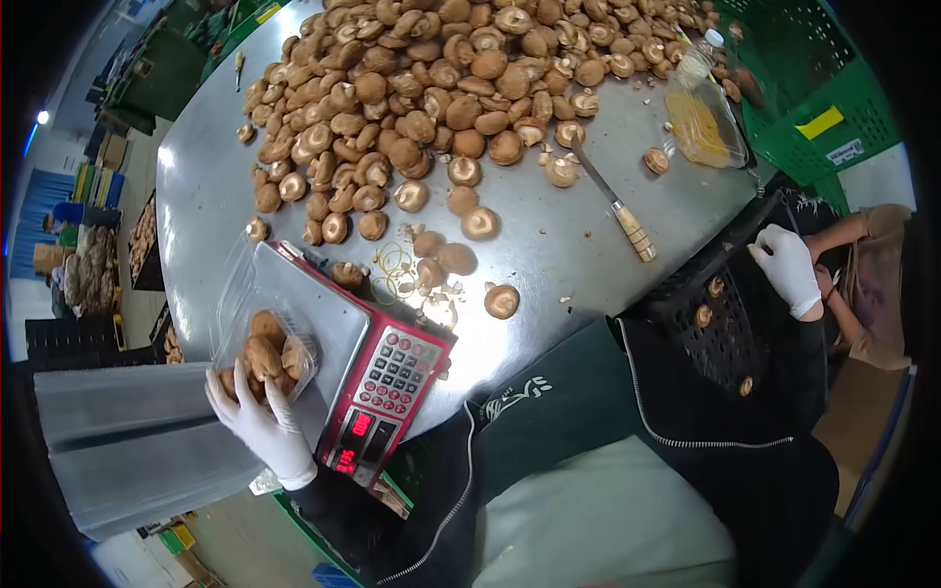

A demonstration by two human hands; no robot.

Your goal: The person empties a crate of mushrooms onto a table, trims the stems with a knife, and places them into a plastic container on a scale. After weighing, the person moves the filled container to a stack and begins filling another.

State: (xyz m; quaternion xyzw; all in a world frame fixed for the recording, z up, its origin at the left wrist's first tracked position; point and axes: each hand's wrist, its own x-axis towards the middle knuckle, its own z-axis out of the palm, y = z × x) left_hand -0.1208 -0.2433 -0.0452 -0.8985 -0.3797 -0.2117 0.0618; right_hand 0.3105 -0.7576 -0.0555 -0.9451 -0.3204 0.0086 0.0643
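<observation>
My left hand (pixel 257 421), in a white glove, has its fingers spread over mushrooms (pixel 265 355) in a clear plastic tray (pixel 312 358). That tray rests on the plate of a red scale (pixel 392 370) with a lit red display. At the right, my right hand (pixel 787 269), also gloved in white, is above a black crate (pixel 711 338) that has a few mushrooms inside. Its fingers are bent together, and what they hold, if anything, is hidden.
A large pile of mushrooms (pixel 421 98) covers the back of the metal table (pixel 549 265). A knife (pixel 613 201) lies nearer, beside a clear container (pixel 701 122). Green crates (pixel 814 108) stand at the right, near another person's arms (pixel 848 235).
</observation>
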